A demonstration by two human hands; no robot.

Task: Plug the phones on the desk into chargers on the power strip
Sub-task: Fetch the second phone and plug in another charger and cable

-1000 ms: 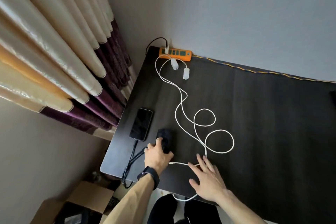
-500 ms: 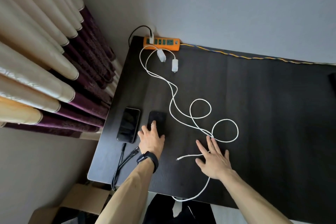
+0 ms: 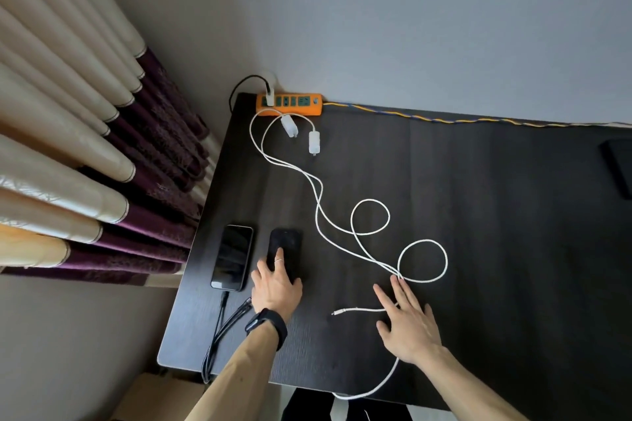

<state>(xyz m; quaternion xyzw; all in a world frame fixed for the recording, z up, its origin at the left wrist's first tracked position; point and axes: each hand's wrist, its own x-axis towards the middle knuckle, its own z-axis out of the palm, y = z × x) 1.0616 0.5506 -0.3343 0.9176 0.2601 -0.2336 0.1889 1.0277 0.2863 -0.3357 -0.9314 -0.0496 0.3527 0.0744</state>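
Two dark phones lie side by side near the desk's left edge. The left phone [image 3: 232,256] has a black cable [image 3: 219,328] in its near end. My left hand [image 3: 275,284] rests flat, fingers straight, on the near end of the right phone [image 3: 285,246]. My right hand [image 3: 407,321] lies spread over a white cable [image 3: 355,236] whose free plug [image 3: 337,312] points left between my hands. An orange power strip [image 3: 290,104] sits at the far corner with one white charger plugged in at its left end. Two white chargers [image 3: 289,125] [image 3: 314,142] lie loose in front of it.
The dark desk [image 3: 478,249] meets a grey wall at the back. Curtains [image 3: 85,147] hang to the left. A yellow-blue cord [image 3: 444,118] runs along the back edge. A dark flat object [image 3: 619,164] lies at the right edge. A cardboard box [image 3: 154,396] sits below the desk.
My left hand slid the right phone away from me, up beside the left phone. My right hand moved a little right along the white cable, and its plug now lies bare between my hands.
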